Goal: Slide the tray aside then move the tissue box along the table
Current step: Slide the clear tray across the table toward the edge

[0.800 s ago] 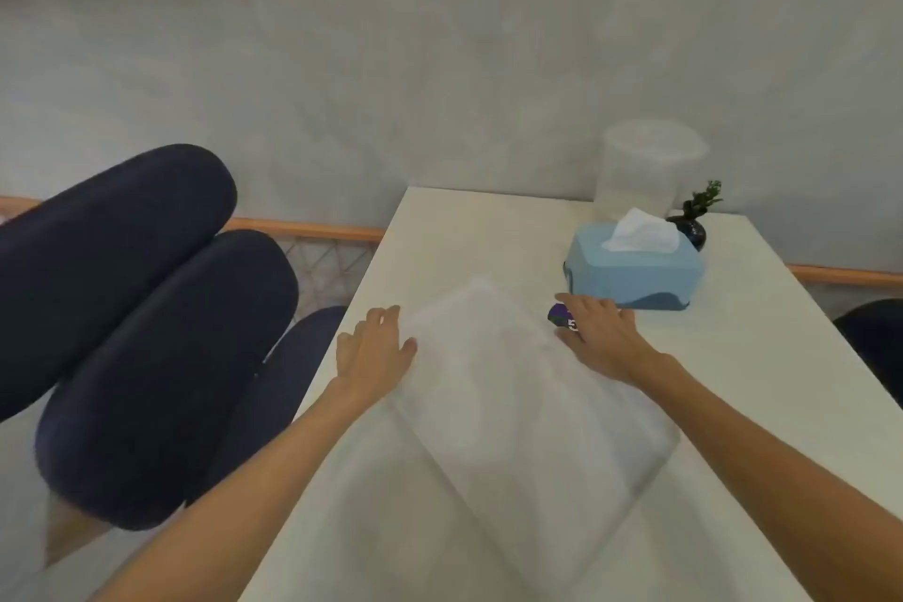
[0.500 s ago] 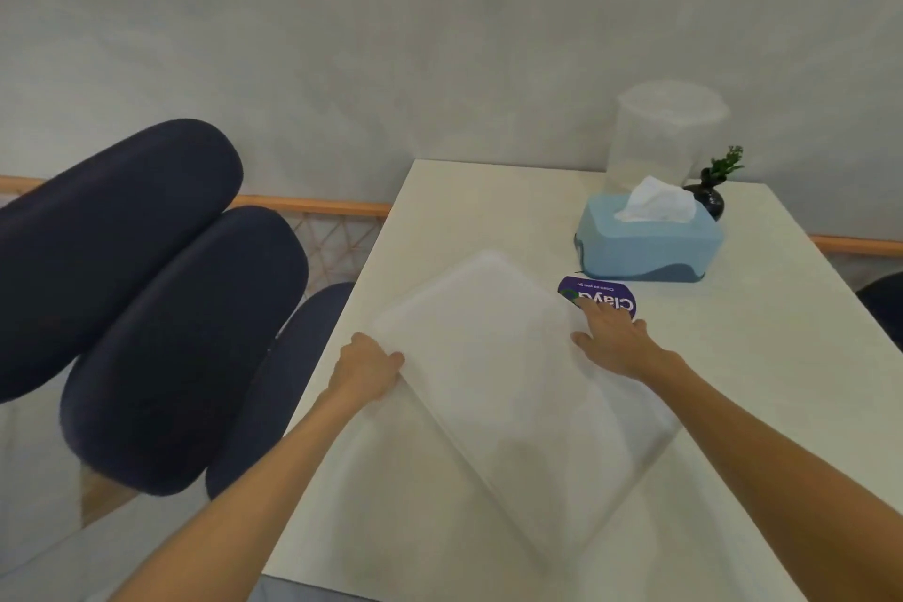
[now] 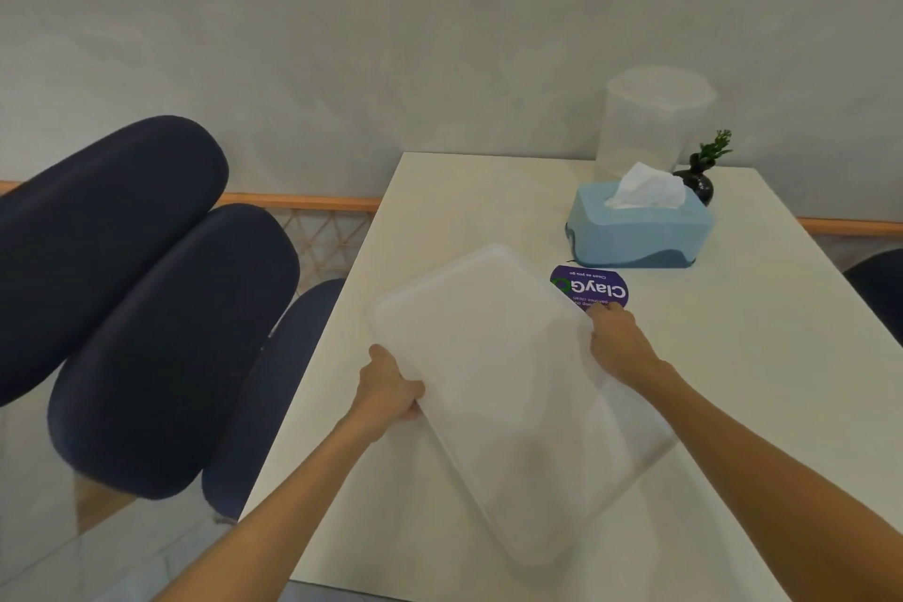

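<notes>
A translucent white tray [image 3: 508, 386] lies at an angle on the white table [image 3: 762, 357], near its left side. My left hand [image 3: 388, 389] grips the tray's left edge with curled fingers. My right hand [image 3: 618, 342] holds the tray's right edge. A blue tissue box [image 3: 640, 230] with a white tissue sticking out stands further back on the table, apart from the tray and both hands.
A round purple sticker [image 3: 593, 291] lies on the table between tray and tissue box. Behind the box stand a clear plastic container [image 3: 650, 122] and a small black vase with a green sprig [image 3: 701, 178]. Dark blue chairs [image 3: 146, 308] stand left of the table.
Both hands have closed on the tray's edges and drawn it toward me and a little to the left. The purple sticker is uncovered. The tissue box has not moved.
</notes>
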{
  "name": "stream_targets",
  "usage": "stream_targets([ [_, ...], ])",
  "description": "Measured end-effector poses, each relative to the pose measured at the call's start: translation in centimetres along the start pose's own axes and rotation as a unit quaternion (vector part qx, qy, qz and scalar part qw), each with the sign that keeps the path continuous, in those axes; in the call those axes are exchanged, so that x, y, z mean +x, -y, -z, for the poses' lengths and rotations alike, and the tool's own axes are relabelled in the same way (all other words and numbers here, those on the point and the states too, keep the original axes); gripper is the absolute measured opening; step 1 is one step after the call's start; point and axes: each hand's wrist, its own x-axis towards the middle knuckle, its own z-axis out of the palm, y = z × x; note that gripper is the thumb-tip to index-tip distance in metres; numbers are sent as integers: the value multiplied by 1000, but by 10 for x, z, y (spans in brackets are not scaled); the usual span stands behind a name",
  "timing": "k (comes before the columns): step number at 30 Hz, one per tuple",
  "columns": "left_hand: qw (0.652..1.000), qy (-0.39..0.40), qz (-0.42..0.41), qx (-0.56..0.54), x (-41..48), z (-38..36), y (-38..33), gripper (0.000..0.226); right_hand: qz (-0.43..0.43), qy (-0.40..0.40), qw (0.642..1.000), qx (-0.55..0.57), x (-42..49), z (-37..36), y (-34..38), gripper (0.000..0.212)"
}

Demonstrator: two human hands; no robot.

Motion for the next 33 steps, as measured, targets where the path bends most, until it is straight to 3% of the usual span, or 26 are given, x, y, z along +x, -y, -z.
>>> stream_targets([
  [10, 989, -75, -74, 107, 42, 27, -16, 15, -41, 35, 993, 106, -13, 0, 13, 7],
  [20, 976, -103, -95, 165, 89, 65, -22, 53, -60, 94, 975, 192, -33, -17, 53, 23],
  [23, 976, -107, -85, 170, 93, 72, -20, 52, -62, 97, 970, 215, -36, -21, 62, 20],
  [26, 979, -110, -77, 155, 92, 73, -21, 27, -68, 95, 967, 227, -39, -23, 67, 22],
  [33, 983, -97, -86, 134, 87, 74, -17, 40, -76, 96, 967, 225, -42, -21, 69, 24],
])
